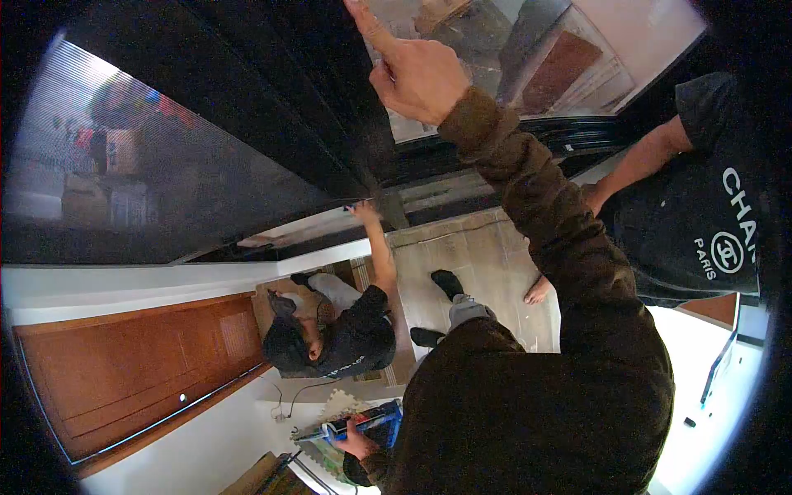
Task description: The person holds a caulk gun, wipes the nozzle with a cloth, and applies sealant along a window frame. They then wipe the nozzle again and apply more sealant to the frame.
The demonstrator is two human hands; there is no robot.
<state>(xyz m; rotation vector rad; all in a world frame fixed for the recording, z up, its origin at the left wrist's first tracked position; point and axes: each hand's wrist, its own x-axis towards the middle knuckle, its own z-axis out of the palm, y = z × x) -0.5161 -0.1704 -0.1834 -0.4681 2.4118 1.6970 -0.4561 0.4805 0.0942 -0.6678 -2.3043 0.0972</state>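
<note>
My right hand [425, 78] is raised to the dark window frame [322, 91]. Its index finger is stretched along the frame and the other fingers are partly curled, with nothing visible in them. Low on the left, my left hand [356, 441] is wrapped round a blue caulking gun [384, 422], whose nozzle points left. Beside the frame are a glass pane [569, 62] and a finely ribbed, screen-like panel [140, 157].
A person [355, 338] crouches on the left, one hand at the frame's lower part. Another person [685, 206] in a black T-shirt stands at the right. A wooden door [140, 371], tiled floor [495, 247] and a cable [289, 404] are in view.
</note>
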